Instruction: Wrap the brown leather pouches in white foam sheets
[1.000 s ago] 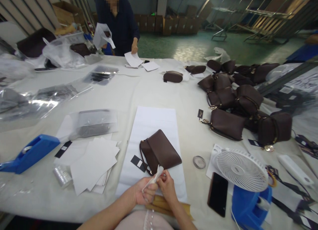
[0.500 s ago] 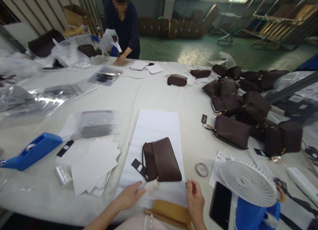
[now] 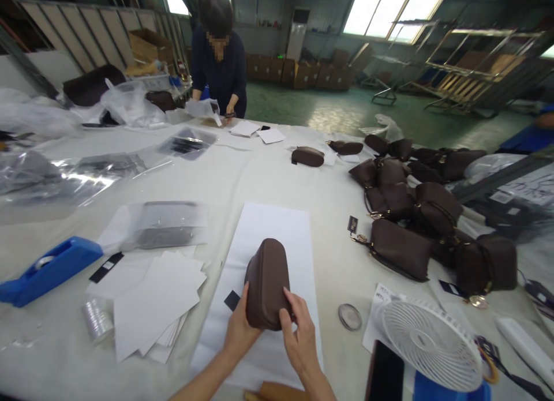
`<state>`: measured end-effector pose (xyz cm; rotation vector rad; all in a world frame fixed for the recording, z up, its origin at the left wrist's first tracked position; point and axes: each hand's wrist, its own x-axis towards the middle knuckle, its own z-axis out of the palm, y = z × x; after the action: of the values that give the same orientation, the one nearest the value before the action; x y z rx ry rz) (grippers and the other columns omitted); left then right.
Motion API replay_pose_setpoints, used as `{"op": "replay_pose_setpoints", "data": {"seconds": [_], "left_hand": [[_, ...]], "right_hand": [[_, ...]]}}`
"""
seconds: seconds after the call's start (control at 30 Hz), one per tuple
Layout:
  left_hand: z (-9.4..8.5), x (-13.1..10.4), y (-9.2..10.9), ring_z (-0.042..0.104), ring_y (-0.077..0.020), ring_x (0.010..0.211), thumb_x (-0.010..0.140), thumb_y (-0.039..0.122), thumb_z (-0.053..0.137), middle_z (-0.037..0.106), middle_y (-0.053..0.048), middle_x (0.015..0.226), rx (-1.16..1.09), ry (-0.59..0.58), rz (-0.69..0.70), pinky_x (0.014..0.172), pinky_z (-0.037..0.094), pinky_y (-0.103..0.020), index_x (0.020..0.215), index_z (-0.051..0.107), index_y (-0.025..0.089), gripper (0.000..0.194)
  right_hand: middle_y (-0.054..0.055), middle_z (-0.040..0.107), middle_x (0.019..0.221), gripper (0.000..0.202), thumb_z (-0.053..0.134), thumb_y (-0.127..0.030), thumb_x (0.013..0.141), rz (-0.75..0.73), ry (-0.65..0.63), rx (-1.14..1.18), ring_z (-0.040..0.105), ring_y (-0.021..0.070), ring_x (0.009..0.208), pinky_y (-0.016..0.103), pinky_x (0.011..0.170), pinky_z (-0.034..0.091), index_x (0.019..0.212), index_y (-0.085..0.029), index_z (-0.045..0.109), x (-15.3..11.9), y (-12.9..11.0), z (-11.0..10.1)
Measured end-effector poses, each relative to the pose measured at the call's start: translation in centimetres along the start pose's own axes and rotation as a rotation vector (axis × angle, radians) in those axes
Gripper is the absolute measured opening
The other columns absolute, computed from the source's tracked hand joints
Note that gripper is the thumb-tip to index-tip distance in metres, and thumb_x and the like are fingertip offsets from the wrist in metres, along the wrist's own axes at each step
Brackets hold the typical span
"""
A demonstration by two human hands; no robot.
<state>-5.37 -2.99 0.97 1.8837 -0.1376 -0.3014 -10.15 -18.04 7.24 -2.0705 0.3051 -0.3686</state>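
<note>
Between my two hands a dark brown handbag (image 3: 269, 285) is tipped up, its rounded narrow side facing me, above a long white sheet of paper (image 3: 285, 228). My left hand (image 3: 242, 320) grips its left lower side, fingers partly hidden behind it. My right hand (image 3: 298, 326) has its thumb and fingers pressed against the lower right edge. A black tag (image 3: 232, 300) sticks out to the left of the bag. At my front edge lies a mustard-coloured item (image 3: 277, 392), mostly cut off by the frame.
On the left are a blue tape dispenser (image 3: 52, 271), white cards (image 3: 158, 303) and a bagged item (image 3: 167, 225). To the right are a coil of tape (image 3: 350, 317), a phone (image 3: 385, 372), a white fan (image 3: 430, 334) and piled brown bags (image 3: 402, 248). A co-worker (image 3: 220, 66) stands across the table.
The handbag lay flat on the paper; now both hands hold it tipped up. The small pale scrap by my left hand is out of sight. The view has tilted upward.
</note>
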Motion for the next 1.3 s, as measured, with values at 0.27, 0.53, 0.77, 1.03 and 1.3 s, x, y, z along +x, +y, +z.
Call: {"op": "replay_pose_setpoints", "data": {"seconds": [0.27, 0.53, 0.77, 1.03, 1.3], "left_hand": [[-10.7, 5.8, 3.5, 0.065, -0.026, 0.092, 0.061, 0.031, 0.071, 0.068, -0.014, 0.105, -0.841, -0.79, -0.374, 0.083, 0.051, -0.039, 0.122, 0.053, 0.009, 0.067], [-11.2, 7.9, 2.5, 0.067, -0.03, 0.082, 0.062, 0.06, 0.067, 0.071, -0.011, 0.094, -1.0, -0.975, -0.54, 0.075, 0.052, -0.049, 0.132, 0.042, 0.015, 0.087], [-15.5, 9.2, 2.4, 0.068, -0.0244, 0.079, 0.062, 0.039, 0.073, 0.062, -0.006, 0.112, -0.543, -1.054, -0.556, 0.054, 0.05, -0.026, 0.142, 0.012, 0.036, 0.1], [-12.0, 9.8, 0.5, 0.062, -0.0293, 0.092, 0.09, 0.028, 0.033, 0.062, -0.016, 0.105, 1.008, -0.66, -0.019, 0.077, 0.047, -0.042, 0.141, 0.03, 0.028, 0.051], [-10.2, 6.4, -0.9, 0.049, -0.037, 0.116, 0.083, 0.049, 0.052, 0.043, -0.017, 0.135, 1.253, -0.279, 0.226, 0.092, 0.039, -0.053, 0.144, 0.018, 0.037, 0.071]], "right_hand": [[0.014, 0.054, 0.13, 0.075, 0.067, -0.055, 0.069, 0.23, 0.053, 0.335, 0.052, 0.0291, 0.117, 0.046, 0.095, 0.045, 0.133, -0.021, 0.044, 5.9, -1.3, -3.2], [0.012, 0.068, 0.11, 0.07, 0.078, -0.039, 0.062, 0.604, -0.053, 0.797, 0.064, 0.0282, 0.099, 0.04, 0.086, 0.053, 0.123, -0.017, 0.054, 5.1, -1.5, -2.9], [0.01, 0.068, 0.113, 0.076, 0.08, -0.033, 0.06, 0.628, 0.039, 0.865, 0.065, 0.0267, 0.098, 0.038, 0.084, 0.054, 0.129, -0.02, 0.05, 5.0, 0.8, -1.6], [0.009, 0.07, 0.108, 0.092, 0.082, -0.035, 0.057, 0.697, 0.113, 0.79, 0.065, 0.0276, 0.1, 0.043, 0.089, 0.053, 0.137, -0.02, 0.038, 3.3, 7.6, 1.6], [0.012, 0.068, 0.112, 0.076, 0.074, -0.046, 0.064, 0.615, 0.116, 0.592, 0.064, 0.0278, 0.101, 0.045, 0.089, 0.051, 0.129, -0.016, 0.048, 2.8, 9.6, 3.5]]}}
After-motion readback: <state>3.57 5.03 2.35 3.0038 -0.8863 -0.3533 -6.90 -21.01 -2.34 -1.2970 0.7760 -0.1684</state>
